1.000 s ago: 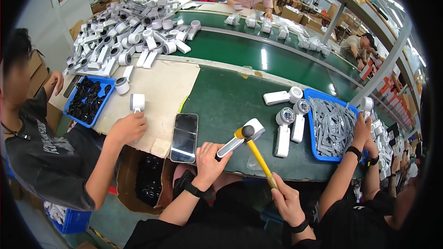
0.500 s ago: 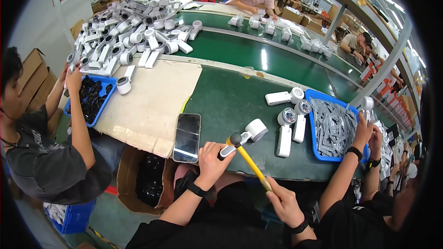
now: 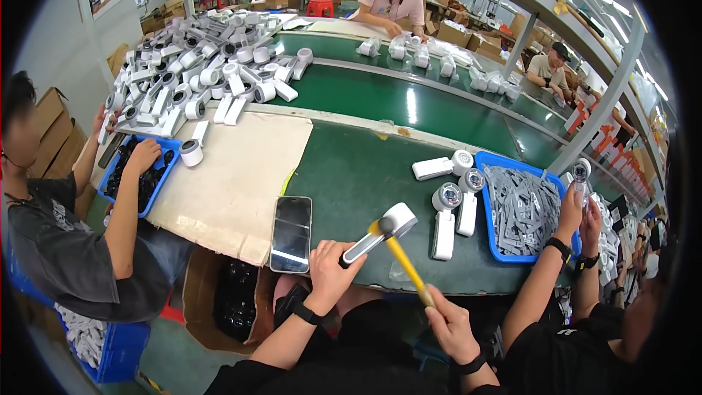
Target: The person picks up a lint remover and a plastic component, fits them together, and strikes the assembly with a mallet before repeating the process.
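Phone [image 3: 291,235]: lies by the table's [image 3: 351,168] front edge.
Blue tray [image 3: 512,257]: brims with strips [image 3: 523,205].
White device [image 3: 400,216]: round-headed, near that edge, partly hidden behind mallet [image 3: 406,265].
Left hand [image 3: 330,271]: clamps device.
Right hand [image 3: 451,322]: grips mallet.

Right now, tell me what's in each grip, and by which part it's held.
Left grip: the white device, by the near end of its handle. Right grip: the hammer, by the lower end of its yellow handle.

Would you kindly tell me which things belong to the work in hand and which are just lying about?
Seemingly in the work:
hammer in the right hand
white device in the left hand
three similar devices nearby

Seemingly just lying about:
phone
red stool
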